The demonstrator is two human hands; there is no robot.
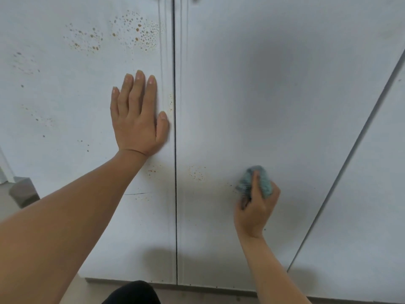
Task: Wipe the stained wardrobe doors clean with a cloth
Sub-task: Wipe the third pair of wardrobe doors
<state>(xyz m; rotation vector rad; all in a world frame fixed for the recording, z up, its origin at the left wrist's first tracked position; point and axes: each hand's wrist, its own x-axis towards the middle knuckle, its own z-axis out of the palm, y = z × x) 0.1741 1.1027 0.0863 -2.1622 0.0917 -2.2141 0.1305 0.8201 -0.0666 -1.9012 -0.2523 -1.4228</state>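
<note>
The cloth (257, 181) is wadded small, so a pass may smear the specks (197, 173) just right of the seam (175, 106) instead of lifting them, or miss them; heavier spatter (135, 34) left of the seam looks untouched. Left hand (137, 119) lies flat just left of the seam, fingers straight and close together; right hand (255, 207), lower and right of the seam, curls its fingers round the cloth against the right door (285, 84).
</note>
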